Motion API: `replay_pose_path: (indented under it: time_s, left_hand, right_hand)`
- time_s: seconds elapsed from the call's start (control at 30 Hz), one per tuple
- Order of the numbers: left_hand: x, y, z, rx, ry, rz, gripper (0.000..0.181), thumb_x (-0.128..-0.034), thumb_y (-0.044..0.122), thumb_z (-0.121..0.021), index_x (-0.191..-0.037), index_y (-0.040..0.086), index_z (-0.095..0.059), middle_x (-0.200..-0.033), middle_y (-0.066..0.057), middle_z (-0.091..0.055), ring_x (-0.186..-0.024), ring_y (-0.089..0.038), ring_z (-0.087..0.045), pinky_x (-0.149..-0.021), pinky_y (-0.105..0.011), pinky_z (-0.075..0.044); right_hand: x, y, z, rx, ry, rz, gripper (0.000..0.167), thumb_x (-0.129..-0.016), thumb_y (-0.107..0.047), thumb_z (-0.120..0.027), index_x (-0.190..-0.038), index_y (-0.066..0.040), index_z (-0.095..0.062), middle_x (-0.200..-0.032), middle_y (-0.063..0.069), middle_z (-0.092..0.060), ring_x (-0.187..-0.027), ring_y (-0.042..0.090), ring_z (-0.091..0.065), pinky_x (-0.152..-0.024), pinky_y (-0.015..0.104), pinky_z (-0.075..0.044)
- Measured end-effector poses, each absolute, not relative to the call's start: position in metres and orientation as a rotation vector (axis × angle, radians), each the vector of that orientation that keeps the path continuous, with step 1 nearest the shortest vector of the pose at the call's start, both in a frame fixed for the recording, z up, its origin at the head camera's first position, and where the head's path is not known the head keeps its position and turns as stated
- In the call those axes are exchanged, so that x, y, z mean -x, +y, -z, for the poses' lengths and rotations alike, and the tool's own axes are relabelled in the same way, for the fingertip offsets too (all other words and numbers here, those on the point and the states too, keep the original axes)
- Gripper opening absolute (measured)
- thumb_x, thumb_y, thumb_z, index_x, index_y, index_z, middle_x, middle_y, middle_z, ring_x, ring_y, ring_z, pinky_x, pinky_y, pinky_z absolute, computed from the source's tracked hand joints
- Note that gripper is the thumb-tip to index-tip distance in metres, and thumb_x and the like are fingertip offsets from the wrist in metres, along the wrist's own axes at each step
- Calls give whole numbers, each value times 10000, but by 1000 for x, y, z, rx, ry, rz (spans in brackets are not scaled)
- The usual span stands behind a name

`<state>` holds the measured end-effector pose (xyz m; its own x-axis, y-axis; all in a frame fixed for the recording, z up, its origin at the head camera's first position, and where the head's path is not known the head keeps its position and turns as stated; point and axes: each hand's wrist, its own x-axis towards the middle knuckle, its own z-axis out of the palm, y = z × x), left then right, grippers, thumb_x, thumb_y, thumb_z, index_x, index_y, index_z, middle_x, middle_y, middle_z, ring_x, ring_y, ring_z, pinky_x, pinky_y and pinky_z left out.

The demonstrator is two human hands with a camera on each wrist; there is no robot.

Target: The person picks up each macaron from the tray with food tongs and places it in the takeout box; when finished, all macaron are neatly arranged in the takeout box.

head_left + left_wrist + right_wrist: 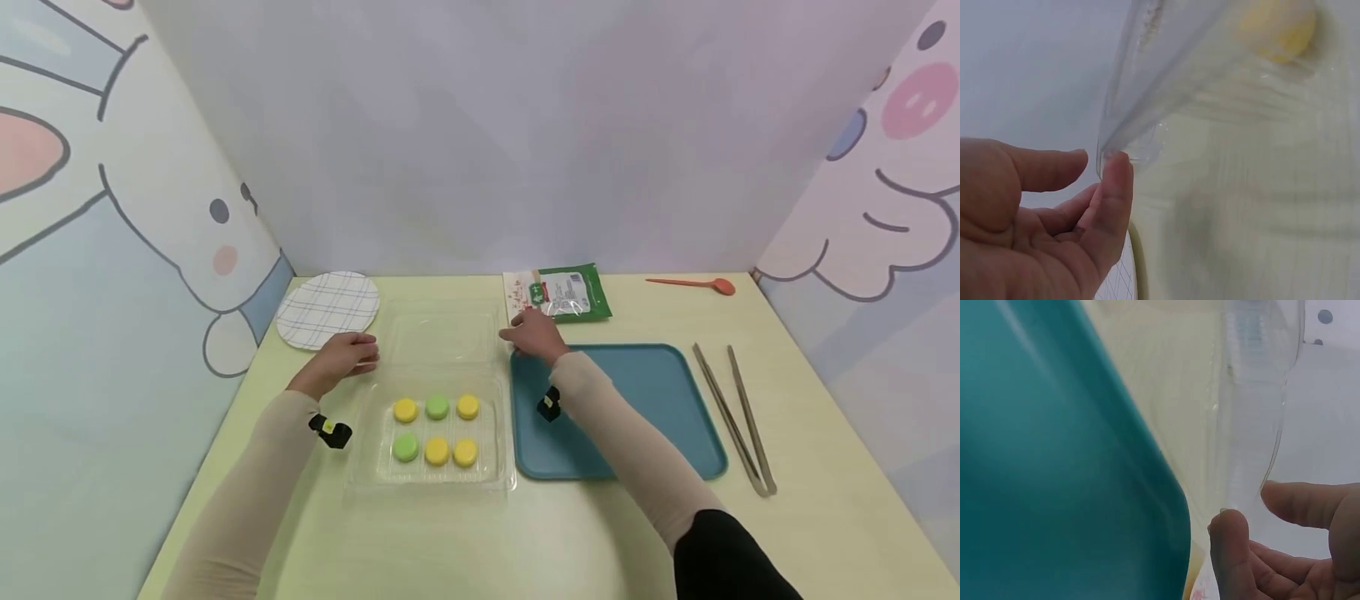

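A clear plastic clamshell box [495, 467] lies on the table with its lid [442, 333] folded back toward the wall. In its base sit several round yellow pieces [437, 452] and two green ones [437, 407], like small macarons. My left hand [337, 362] is at the lid's left edge; a fingertip touches the lid corner [1110, 147], while the thumb stands slightly apart from it. At the opposite edge, my right hand [535, 335] pinches the lid's side [1250, 437] between thumb and finger.
A blue-green tray [637, 408] lies right of the box, under my right forearm. Metal tongs [738, 417] lie beyond it. At the back are a checked round plate [326, 308], a green-and-white packet [577, 292] and an orange spoon [697, 284].
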<state>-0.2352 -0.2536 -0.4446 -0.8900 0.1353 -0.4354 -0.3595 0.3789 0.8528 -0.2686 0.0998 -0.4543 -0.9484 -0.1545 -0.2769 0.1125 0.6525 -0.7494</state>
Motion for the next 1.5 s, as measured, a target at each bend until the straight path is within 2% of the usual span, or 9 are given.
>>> replay_pose_path:
  time_s: [0.17,0.37,0.53,0.77,1.0,1.13,1.27,1.4,1.5]
  left_hand:
    - [236,-250,443,196,2184,-1581,485,-1069,54,-445,-1489,-133,-291,-1437,-310,-400,-1300,-378,-472,-953,-298,-497]
    - [236,-252,449,238,2130,-1671,514,-1050,-7,-476,-1514,-107,-280,-1398,-271,-411,-1269,-340,-475,-948,-305,-502]
    - [234,-253,452,236,2151,-1722,586,-1025,-42,-513,-1550,-56,-253,-1235,-166,-473,-1124,-246,-557,-916,-294,-519]
    - [227,-258,448,195,2237,-1773,578,-994,-70,-558,-1522,-61,-323,-1187,-177,-505,-903,-91,-585,-871,-290,-539]
    - [223,-261,444,165,2252,-1834,550,-995,-35,-585,-1483,-73,-336,-1273,-247,-495,-1023,-215,-614,-865,-306,-545]
    - [223,-263,442,134,2261,-1883,515,-984,-54,-593,-1444,-82,-364,-1343,-290,-462,-1097,-282,-612,-856,-322,-552]
    - [221,-262,440,108,2294,-1912,444,-964,-90,-603,-1359,-84,-400,-1250,-227,-499,-1101,-314,-609,-834,-320,-559]
    - [216,-260,437,52,2370,-1896,367,-942,-102,-629,-1257,-70,-442,-1176,-187,-528,-1115,-368,-596,-826,-310,-560]
    - [210,-259,435,4,2460,-1820,316,-930,-94,-653,-1193,-53,-483,-1148,-193,-552,-1083,-330,-618,-813,-301,-562]
  right_hand:
    - [273,94,458,-34,2408,1406,466,-960,-142,-686,-1360,60,-560,-1063,197,-698,-830,242,-714,-721,333,-581]
    - [272,95,458,-82,2273,1589,495,-953,-83,-671,-1402,52,-513,-1155,219,-649,-957,323,-689,-765,372,-578]
    - [272,96,455,-68,2218,1696,496,-969,-79,-643,-1428,28,-491,-1168,209,-622,-1055,371,-644,-811,394,-568]
    - [269,94,448,-12,2172,1800,497,-963,-48,-643,-1434,8,-495,-1190,196,-585,-1103,412,-621,-853,438,-556]
    - [266,93,440,105,2168,1902,427,-959,0,-651,-1364,60,-530,-1101,177,-588,-1132,473,-584,-892,498,-532]
    - [263,96,435,164,2208,1929,369,-949,-5,-674,-1300,48,-571,-1083,159,-597,-1065,417,-623,-871,479,-544]
    - [257,99,432,223,2257,1938,321,-938,-22,-699,-1241,28,-605,-1056,146,-619,-973,322,-647,-851,454,-554]
    - [246,104,429,305,2346,1913,275,-921,-28,-725,-1176,22,-635,-1030,136,-648,-929,282,-641,-859,496,-537]
    - [236,108,427,363,2437,1857,216,-909,-43,-748,-1107,-18,-666,-1013,105,-674,-925,257,-641,-836,482,-534]
